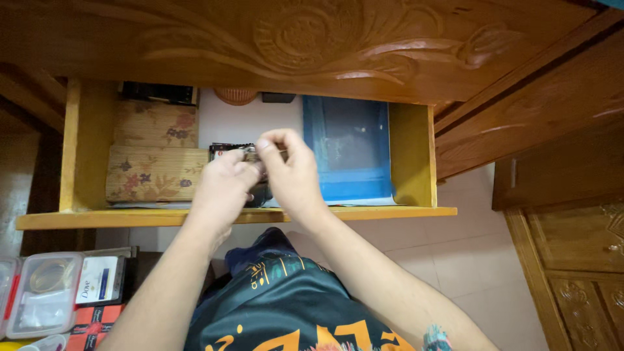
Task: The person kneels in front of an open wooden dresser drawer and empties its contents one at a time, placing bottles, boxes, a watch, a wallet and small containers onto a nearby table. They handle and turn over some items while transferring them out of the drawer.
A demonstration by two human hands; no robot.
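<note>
Hands meet over an open wooden drawer pulled out beneath a carved cabinet front. The left hand and the right hand are pressed together at the fingertips, both pinching a small dark packet with a red and white edge; most of the packet is hidden behind the fingers, so its exact kind cannot be told. It sits just above the drawer's white floor, near the middle.

To the left in the drawer lie two woven boxes with flower patterns, one behind the other, with a black box at the back. A blue translucent folder lies along the right side, just beside the right hand. At the back rim are a small orange basket and a dark flat object.

Below the drawer, at the lower left, stand clear plastic containers and a white soap carton. The person's dark printed shirt fills the bottom centre, above a pale tiled floor.
</note>
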